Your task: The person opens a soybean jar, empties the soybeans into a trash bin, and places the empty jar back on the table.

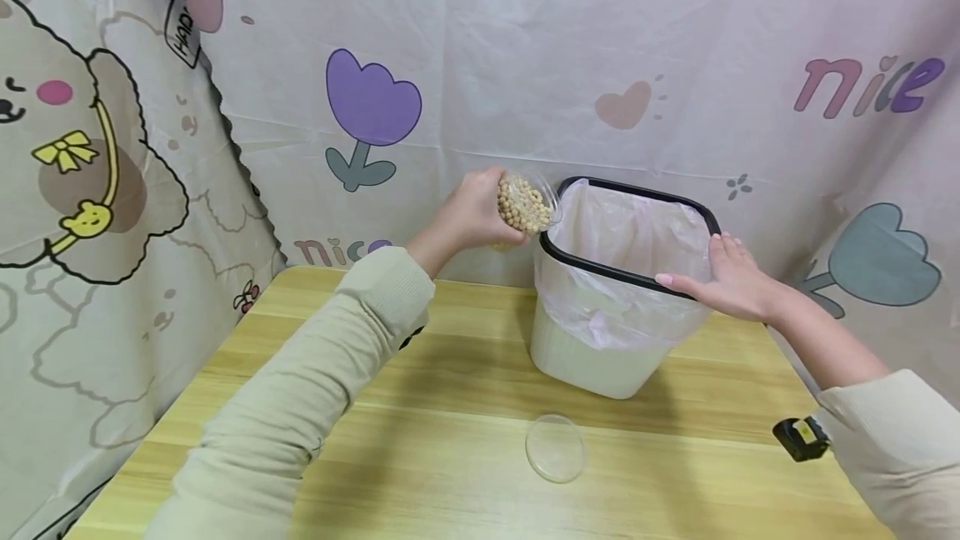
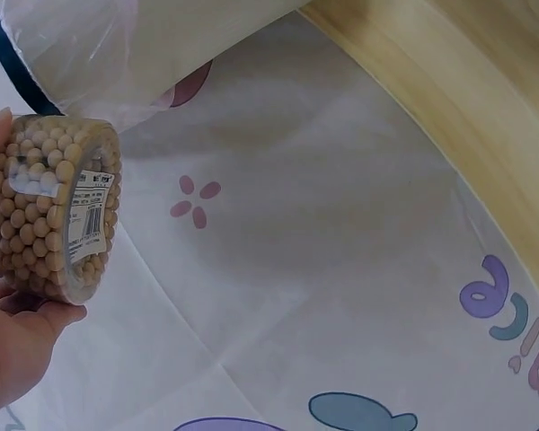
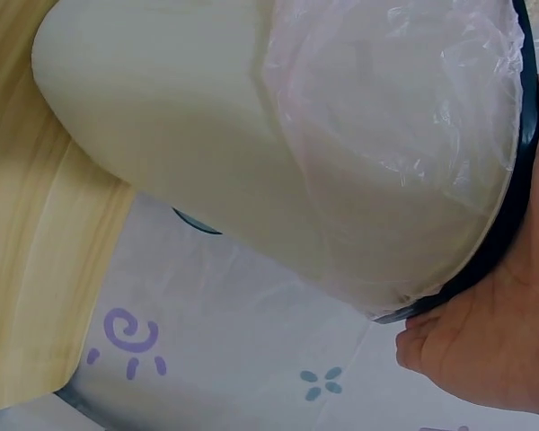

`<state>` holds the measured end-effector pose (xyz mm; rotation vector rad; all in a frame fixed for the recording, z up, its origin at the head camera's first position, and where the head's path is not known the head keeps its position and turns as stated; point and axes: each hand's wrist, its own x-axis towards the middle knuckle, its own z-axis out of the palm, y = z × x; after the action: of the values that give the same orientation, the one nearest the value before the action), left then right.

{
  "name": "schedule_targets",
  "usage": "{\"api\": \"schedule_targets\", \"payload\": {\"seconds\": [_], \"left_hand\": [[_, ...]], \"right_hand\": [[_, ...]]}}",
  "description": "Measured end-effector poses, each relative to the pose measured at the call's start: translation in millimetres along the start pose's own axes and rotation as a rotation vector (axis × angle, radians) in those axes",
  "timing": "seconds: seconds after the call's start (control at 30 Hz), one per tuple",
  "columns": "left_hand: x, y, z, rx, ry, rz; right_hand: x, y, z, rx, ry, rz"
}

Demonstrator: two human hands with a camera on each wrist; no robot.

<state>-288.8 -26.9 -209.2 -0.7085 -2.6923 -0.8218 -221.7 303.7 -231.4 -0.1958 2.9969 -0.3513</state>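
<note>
My left hand [image 1: 480, 208] grips a clear plastic jar [image 1: 523, 204] of round beige dried beans, its mouth tipped toward the trash can's left rim. A printed barcode label shows on the jar's base in the left wrist view. The cream trash can [image 1: 588, 357] has a black rim and a thin pinkish plastic liner [image 1: 600, 315] folded over its outside. My right hand [image 1: 738, 277] holds the rim at the right corner, thumb along the front edge and fingers over the right side. Beans fill much of the jar; none show in the visible part of the liner.
A clear round lid [image 1: 555, 448] lies on the wooden table [image 1: 450, 407] in front of the trash can. Printed cloth [image 1: 480, 48] hangs close behind the table and along its left and right sides. A small black device [image 1: 801, 438] shows beside the right sleeve.
</note>
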Motion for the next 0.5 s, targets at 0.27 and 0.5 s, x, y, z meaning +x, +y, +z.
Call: {"api": "schedule_targets", "payload": {"seconds": [0.27, 0.5], "left_hand": [[3.9, 5.8, -1.5, 0.066, -0.034, 0.008], [5.2, 11.1, -3.9, 0.155, -0.075, 0.044]], "right_hand": [[-0.9, -0.4, 0.8, -0.007, 0.007, 0.007], [-1.3, -2.4, 0.5, -0.046, 0.022, 0.016]]}}
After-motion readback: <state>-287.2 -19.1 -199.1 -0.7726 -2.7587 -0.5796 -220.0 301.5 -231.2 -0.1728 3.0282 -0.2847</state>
